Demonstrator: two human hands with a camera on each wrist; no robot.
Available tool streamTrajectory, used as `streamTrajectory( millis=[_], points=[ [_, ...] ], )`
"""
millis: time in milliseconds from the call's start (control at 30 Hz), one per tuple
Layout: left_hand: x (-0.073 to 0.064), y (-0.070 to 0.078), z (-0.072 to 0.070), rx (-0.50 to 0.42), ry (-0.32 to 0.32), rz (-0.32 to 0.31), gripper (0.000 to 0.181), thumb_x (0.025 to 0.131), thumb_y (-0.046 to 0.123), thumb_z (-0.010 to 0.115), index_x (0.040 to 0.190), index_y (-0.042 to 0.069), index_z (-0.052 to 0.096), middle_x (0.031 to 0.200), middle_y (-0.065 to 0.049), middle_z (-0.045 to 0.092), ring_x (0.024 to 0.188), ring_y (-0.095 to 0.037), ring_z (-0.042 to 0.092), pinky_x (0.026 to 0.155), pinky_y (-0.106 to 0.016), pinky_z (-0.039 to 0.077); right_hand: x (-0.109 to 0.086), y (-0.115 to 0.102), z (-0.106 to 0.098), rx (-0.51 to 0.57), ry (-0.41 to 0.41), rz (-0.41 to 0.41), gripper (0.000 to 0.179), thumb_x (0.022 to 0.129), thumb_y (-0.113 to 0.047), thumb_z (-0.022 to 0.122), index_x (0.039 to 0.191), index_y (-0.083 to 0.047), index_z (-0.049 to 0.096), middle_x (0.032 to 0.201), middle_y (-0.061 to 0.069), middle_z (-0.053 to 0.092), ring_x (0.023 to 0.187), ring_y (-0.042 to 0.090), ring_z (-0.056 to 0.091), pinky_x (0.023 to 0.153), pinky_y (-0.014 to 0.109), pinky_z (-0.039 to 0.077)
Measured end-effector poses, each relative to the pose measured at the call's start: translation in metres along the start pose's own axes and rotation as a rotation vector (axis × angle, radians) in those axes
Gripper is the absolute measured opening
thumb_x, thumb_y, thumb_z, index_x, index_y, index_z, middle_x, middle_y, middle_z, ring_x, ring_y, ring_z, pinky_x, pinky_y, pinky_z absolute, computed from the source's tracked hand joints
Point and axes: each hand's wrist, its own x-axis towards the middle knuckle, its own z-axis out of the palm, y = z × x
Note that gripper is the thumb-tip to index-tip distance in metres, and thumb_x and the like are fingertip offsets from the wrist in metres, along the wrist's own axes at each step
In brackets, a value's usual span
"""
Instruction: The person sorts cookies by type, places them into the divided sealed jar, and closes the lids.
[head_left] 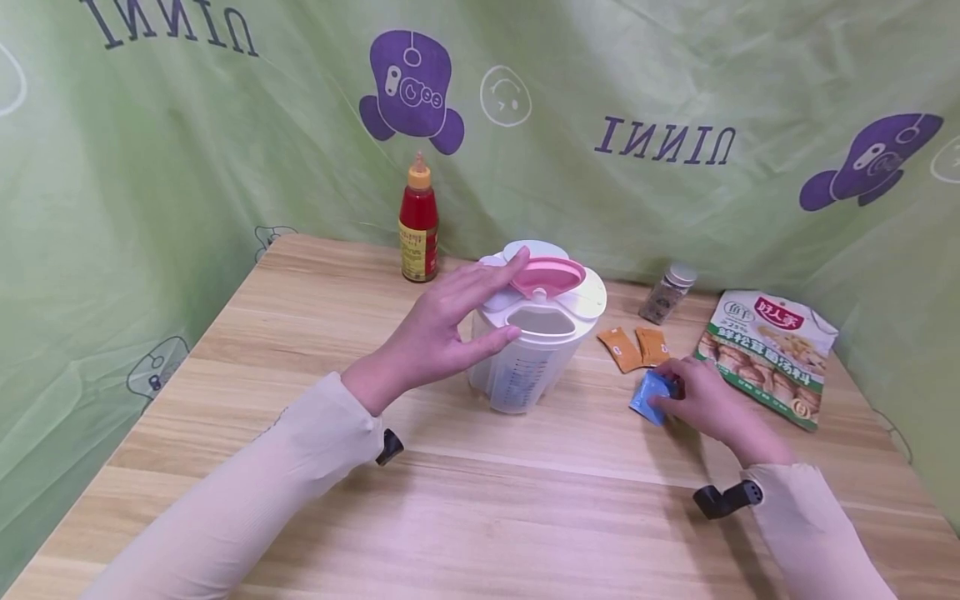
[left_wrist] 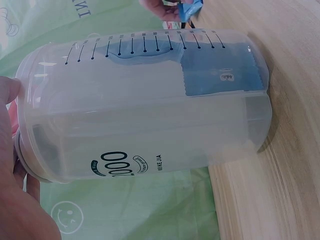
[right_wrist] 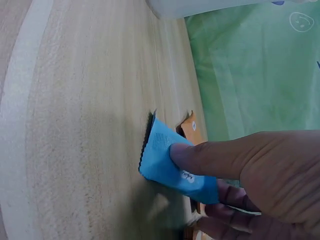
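Note:
A clear lidded storage container (head_left: 521, 379) with printed measuring lines stands upright on the table. Its pink flap (head_left: 551, 277) is raised behind an opening in the white lid. My left hand (head_left: 442, 325) rests on the lid with fingers straight, fingertips by the flap and thumb along the near rim. Through the wall, the left wrist view shows blue packets (left_wrist: 220, 75) inside. To the right, my right hand (head_left: 701, 400) pinches a small blue packet (right_wrist: 172, 160) between thumb and fingers, low over the table. Part of that packet is hidden behind the thumb.
Two orange packets (head_left: 621, 350) lie just beyond my right hand. Behind them is a spice jar (head_left: 667, 293), and a large green-and-white food pouch (head_left: 772, 354) lies at the right. A red sauce bottle (head_left: 418, 229) stands at the back, near the green curtain (head_left: 300, 125).

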Motion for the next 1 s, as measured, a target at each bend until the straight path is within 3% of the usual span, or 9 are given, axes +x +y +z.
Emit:
streamTrajectory(
  millis=[167, 367, 500, 700, 833, 1000],
  points=[
    [-0.001, 0.0, 0.0, 0.002, 0.001, 0.005, 0.077, 0.093, 0.022, 0.077, 0.159, 0.007, 0.042, 0.144, -0.008, 0.068, 0.144, -0.024, 0.057, 0.129, -0.042, 0.037, -0.002, -0.001, 0.002, 0.041, 0.021, -0.02, 0.042, 0.089, -0.01, 0.08, 0.122, 0.01, 0.065, 0.102, 0.022, 0.065, 0.09, 0.027, 0.059, 0.073, 0.03, 0.048],
    [-0.001, 0.0, 0.0, 0.002, -0.002, 0.003, 0.077, 0.093, 0.022, 0.077, 0.16, 0.007, 0.042, 0.147, -0.008, 0.066, 0.145, -0.024, 0.056, 0.13, -0.042, 0.035, -0.001, -0.003, 0.002, 0.079, 0.079, -0.109, 0.039, 0.09, -0.007, 0.079, 0.124, 0.006, 0.068, 0.105, 0.022, 0.072, 0.093, 0.029, 0.067, 0.079, 0.033, 0.055],
    [-0.001, 0.0, 0.0, 0.005, -0.001, 0.003, 0.077, 0.093, 0.023, 0.077, 0.16, 0.006, 0.042, 0.146, -0.008, 0.066, 0.145, -0.024, 0.056, 0.13, -0.042, 0.035, -0.002, -0.005, -0.001, 0.082, 0.095, -0.125, 0.038, 0.093, -0.011, 0.077, 0.127, 0.004, 0.068, 0.111, 0.024, 0.075, 0.095, 0.028, 0.071, 0.08, 0.028, 0.056],
    [-0.001, -0.001, 0.001, -0.003, 0.004, 0.01, 0.077, 0.093, 0.022, 0.077, 0.159, 0.007, 0.042, 0.142, -0.007, 0.069, 0.143, -0.024, 0.057, 0.129, -0.042, 0.036, -0.005, -0.015, -0.012, 0.165, 0.201, -0.131, 0.035, 0.099, -0.01, 0.071, 0.13, 0.005, 0.067, 0.107, 0.027, 0.074, 0.083, 0.005, 0.067, 0.062, 0.024, 0.058],
    [-0.001, -0.001, 0.0, -0.004, 0.001, 0.003, 0.077, 0.093, 0.022, 0.077, 0.16, 0.007, 0.042, 0.142, -0.007, 0.069, 0.144, -0.023, 0.057, 0.129, -0.042, 0.036, -0.007, -0.032, -0.026, 0.251, 0.325, -0.155, 0.035, 0.101, -0.008, 0.069, 0.133, 0.005, 0.066, 0.108, 0.028, 0.072, 0.081, -0.012, 0.062, 0.064, 0.012, 0.057],
    [-0.001, -0.001, 0.0, -0.012, 0.003, 0.001, 0.077, 0.093, 0.021, 0.078, 0.16, 0.008, 0.042, 0.143, -0.007, 0.069, 0.143, -0.023, 0.057, 0.129, -0.041, 0.037, -0.009, -0.062, -0.048, 0.361, 0.526, -0.234, 0.032, 0.098, -0.001, 0.07, 0.129, 0.006, 0.068, 0.103, -0.012, 0.073, 0.082, -0.012, 0.063, 0.071, 0.004, 0.055]
  ],
)
